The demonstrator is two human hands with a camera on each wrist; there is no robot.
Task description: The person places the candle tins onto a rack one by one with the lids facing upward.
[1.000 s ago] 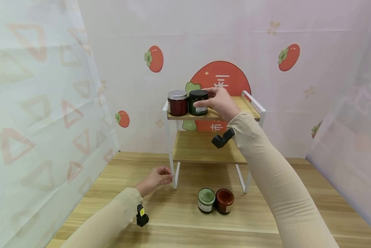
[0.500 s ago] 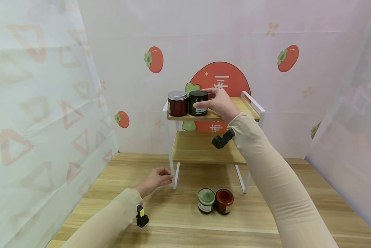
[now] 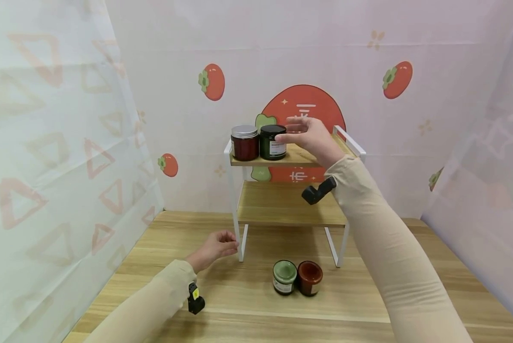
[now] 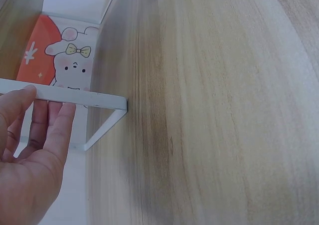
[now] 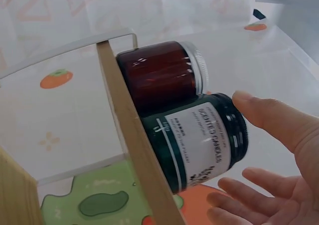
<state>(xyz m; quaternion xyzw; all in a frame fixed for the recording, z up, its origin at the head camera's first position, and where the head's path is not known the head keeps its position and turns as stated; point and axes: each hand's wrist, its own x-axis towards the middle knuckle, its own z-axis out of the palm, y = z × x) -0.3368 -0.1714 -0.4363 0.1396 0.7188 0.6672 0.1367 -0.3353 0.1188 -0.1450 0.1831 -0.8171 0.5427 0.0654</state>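
On the rack's top shelf, a dark green scented candle jar (image 3: 273, 143) with a black lid stands beside a dark red jar (image 3: 245, 143) with a silver lid. My right hand (image 3: 314, 138) is just right of the green jar, fingers spread and off it; its thumb (image 5: 269, 116) is close to the lid. Low on the left, my left hand (image 3: 215, 247) pinches the white metal leg (image 4: 79, 96) of the rack between thumb and fingers. On the table in front sit a green candle jar (image 3: 284, 277) and a red candle jar (image 3: 310, 278), side by side.
The two-tier rack has a wooden top shelf (image 3: 301, 155), a middle shelf (image 3: 291, 205) and a raised white side rail (image 3: 350, 142) on the right. Below it spreads a wood-grain table (image 3: 248, 309). Printed cloth (image 3: 175, 105) hangs behind and at both sides.
My right hand has let go of the green jar and shifted slightly right and up, uncovering its label. The jars stay in place. My left hand has not moved.
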